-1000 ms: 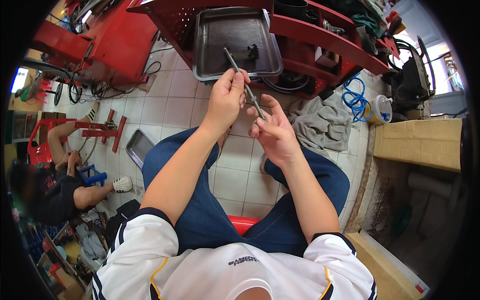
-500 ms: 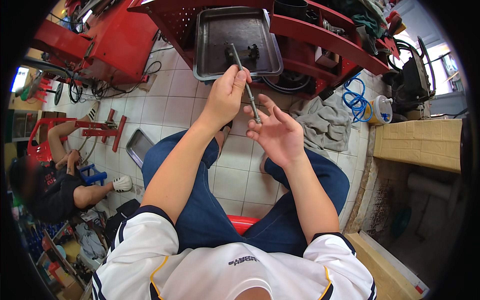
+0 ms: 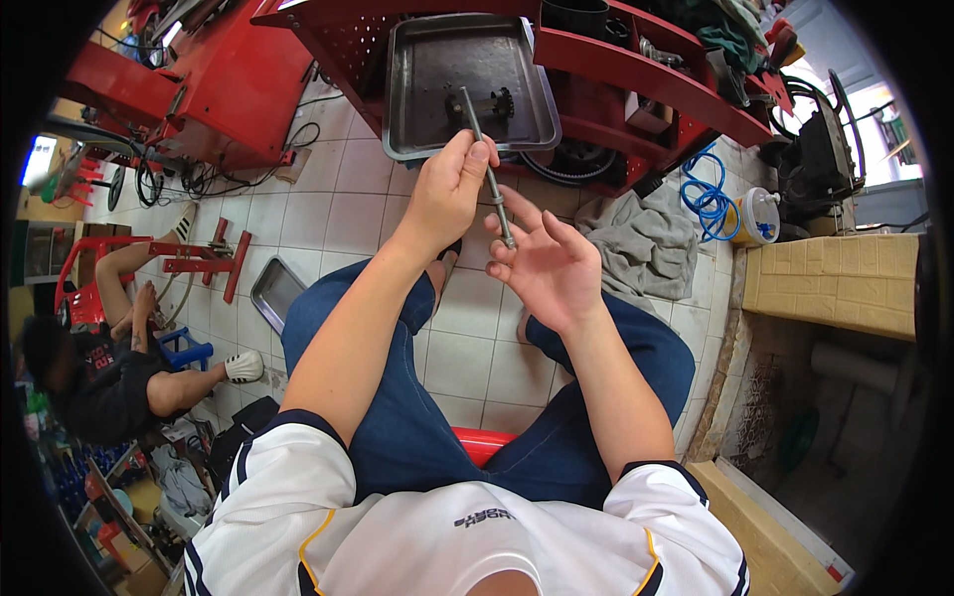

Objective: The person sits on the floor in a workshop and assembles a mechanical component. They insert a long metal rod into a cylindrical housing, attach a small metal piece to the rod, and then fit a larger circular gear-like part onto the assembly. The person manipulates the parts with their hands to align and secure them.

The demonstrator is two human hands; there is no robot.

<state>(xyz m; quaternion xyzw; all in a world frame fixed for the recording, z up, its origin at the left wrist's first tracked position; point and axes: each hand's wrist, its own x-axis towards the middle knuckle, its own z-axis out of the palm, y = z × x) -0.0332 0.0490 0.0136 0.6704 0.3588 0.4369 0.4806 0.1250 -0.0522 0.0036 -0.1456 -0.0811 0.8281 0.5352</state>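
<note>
A slim grey metal rod point(image 3: 493, 184) with a collar near its lower end slants between my hands. My left hand point(image 3: 452, 184) is closed around its upper half, thumb along it, and the thin tip sticks out beyond the fist. Palm up, my right hand point(image 3: 556, 263) has its fingers spread and curved beside the rod's lower end. Whether those fingers touch the rod is hard to make out. Beyond my hands is a dark metal tray point(image 3: 397, 99), holding a toothed shaft part point(image 3: 494, 103) partly behind the rod tip.
Red metal shelving point(image 3: 646, 79) stands behind the tray. To the right are a grey cloth point(image 3: 646, 243), a coiled blue hose point(image 3: 708, 199), a white-lidded bucket point(image 3: 760, 217) and a carton point(image 3: 835, 288). A smaller tray point(image 3: 278, 291) and a seated person point(image 3: 109, 377) are at left.
My right hand has shifted very slightly left, and the rod's lower end has moved slightly with it. My left hand keeps its hold. The person at left has raised their head and moved an arm.
</note>
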